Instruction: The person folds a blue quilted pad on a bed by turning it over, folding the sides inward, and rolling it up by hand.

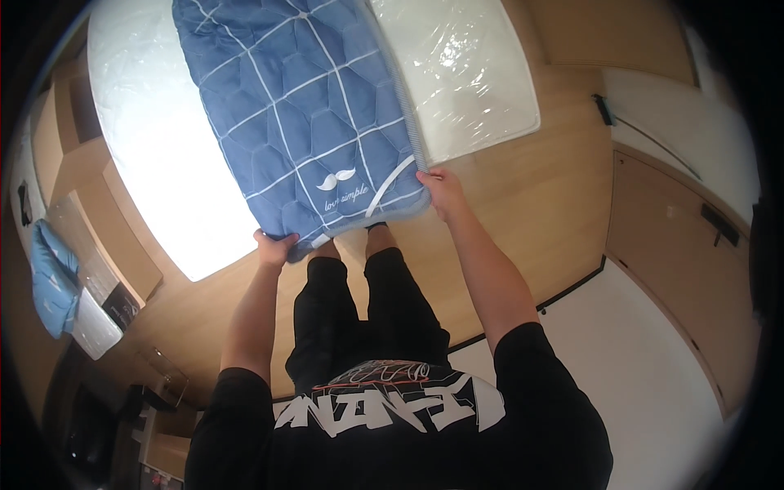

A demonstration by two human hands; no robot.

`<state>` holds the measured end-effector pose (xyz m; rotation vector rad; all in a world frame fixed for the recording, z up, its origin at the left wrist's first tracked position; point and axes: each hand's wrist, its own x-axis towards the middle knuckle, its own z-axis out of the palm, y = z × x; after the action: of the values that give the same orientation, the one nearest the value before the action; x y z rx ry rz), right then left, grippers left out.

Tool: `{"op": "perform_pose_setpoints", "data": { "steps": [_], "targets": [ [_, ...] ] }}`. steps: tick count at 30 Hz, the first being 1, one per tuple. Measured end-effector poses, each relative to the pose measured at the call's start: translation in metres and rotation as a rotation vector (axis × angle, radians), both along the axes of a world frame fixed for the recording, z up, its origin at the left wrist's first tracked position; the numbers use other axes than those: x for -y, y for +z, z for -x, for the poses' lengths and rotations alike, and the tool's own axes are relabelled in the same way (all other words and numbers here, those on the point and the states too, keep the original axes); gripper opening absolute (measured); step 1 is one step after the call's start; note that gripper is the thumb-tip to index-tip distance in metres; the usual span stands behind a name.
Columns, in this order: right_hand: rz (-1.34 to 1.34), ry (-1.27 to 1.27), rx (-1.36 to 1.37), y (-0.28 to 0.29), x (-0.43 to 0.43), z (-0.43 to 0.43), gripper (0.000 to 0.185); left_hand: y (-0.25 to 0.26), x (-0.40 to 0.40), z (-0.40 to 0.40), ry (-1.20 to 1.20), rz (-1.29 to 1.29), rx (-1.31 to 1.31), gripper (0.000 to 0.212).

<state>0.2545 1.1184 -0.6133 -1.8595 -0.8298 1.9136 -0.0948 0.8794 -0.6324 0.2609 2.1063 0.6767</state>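
Observation:
A blue quilted mattress pad (306, 110) with white grid lines and a moustache print stretches away from me, apparently folded lengthwise. Beneath it lies a white mattress (471, 67) in shiny clear plastic, showing on both sides of the pad. My left hand (275, 248) grips the pad's near left corner, thumb on top. At the near right corner, my right hand (442, 188) pinches the grey ribbed edge. A white elastic strap (391, 184) crosses that right corner diagonally. The pad's far end is cut off by the top of the picture.
Wood-look flooring (508, 245) surrounds my feet. On the left stand open wooden shelves (116, 226) and a folded light-blue quilt (55, 278). A wooden door (680, 257) with a dark handle is at the right, near a long-handled broom or squeegee (655, 144) by the wall.

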Motion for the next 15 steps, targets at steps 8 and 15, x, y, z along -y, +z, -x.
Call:
{"op": "perform_pose_setpoints", "data": {
  "steps": [8, 15],
  "targets": [
    [-0.236, 0.047, -0.212, 0.291, -0.072, 0.062, 0.023, 0.245, -0.035, 0.122, -0.072, -0.259, 0.619, 0.065],
    [-0.161, 0.171, -0.353, 0.370, -0.078, 0.150, 0.011, 0.443, -0.160, -0.007, -0.973, -0.811, -0.555, 0.076]
  ]
}}
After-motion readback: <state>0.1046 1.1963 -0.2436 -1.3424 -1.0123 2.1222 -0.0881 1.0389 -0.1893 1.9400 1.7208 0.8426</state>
